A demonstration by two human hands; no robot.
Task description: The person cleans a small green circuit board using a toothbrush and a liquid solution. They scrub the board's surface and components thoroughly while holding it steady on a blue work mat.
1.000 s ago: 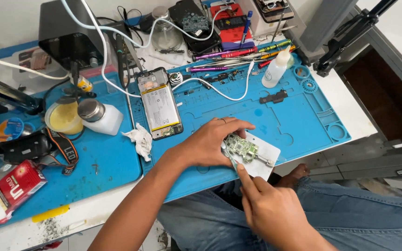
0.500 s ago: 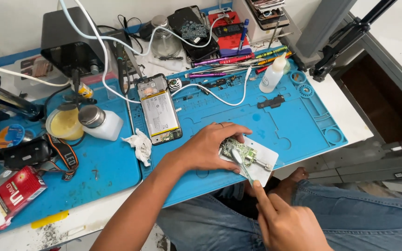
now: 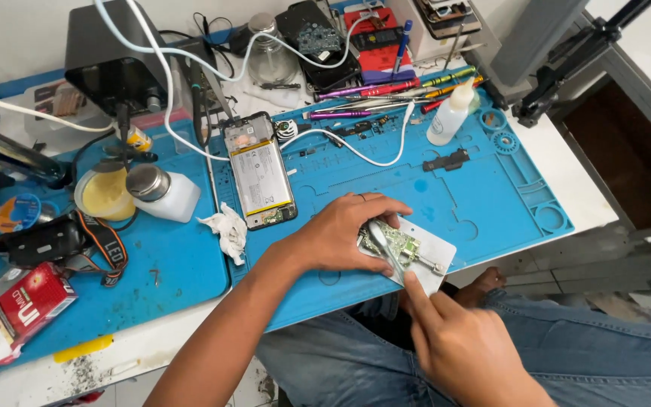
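Observation:
My left hand (image 3: 340, 235) rests flat on the blue work mat (image 3: 446, 196), its fingers pressing down a small green circuit board (image 3: 395, 243) that lies on a white plate (image 3: 435, 252) at the mat's front edge. My right hand (image 3: 465, 347) comes up from below and holds a thin metal tool (image 3: 387, 252) whose tip lies on the board. An opened phone (image 3: 261, 172) with its battery showing lies on the mat to the upper left of my left hand.
A crumpled tissue (image 3: 227, 227), a metal-capped white bottle (image 3: 161, 192) and a yellow paste jar (image 3: 103, 194) sit left. A squeeze bottle (image 3: 450, 113), screwdrivers (image 3: 386, 90), white cables (image 3: 356, 151) and a black box (image 3: 118, 64) crowd the back. A red packet (image 3: 28, 301) lies at the left front.
My right hand has moved up toward the board and brought the tool's tip onto it. My left hand stays pressed on the board.

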